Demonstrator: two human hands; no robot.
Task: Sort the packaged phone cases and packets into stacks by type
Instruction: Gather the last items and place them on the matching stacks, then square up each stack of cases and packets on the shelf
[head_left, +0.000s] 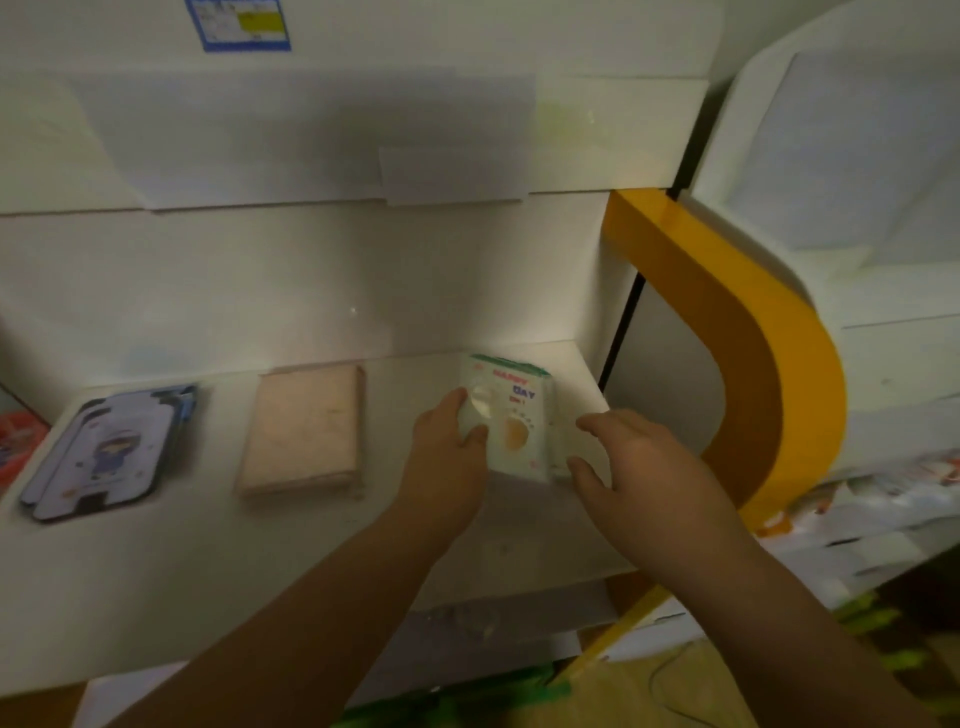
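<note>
A: Status on the shelf (156, 597)?

B: Three stacks along it. Landmark is the pink stack (304, 428), mid-shelf. Left of it: stack of blue cartoon-print cases (104, 452). Right of it, by the shelf's end near the yellow curved panel (753, 364): white "HAPPY DAY" packet stack (511, 415).

A: Hands?

B: Both at the white stack. Left hand (449, 447) holds its left edge, fingers (462, 402) curled over the top packet, thumb on its face. Right hand (628, 462) sits just right of the stack, fingers loosely spread, gripping nothing. Can't tell whether its fingertips touch the packet edge; frame's blurry.

A: Step?

B: Looks like seating or squaring a packet on the matching stack. That's my read, not something visible.

A: Next?

B: Probably align the edges, let go, then fetch another item. Unsorted packaging (857, 509) lies past the yellow panel, further right of the pink stack. Match print to stack before placing.
</note>
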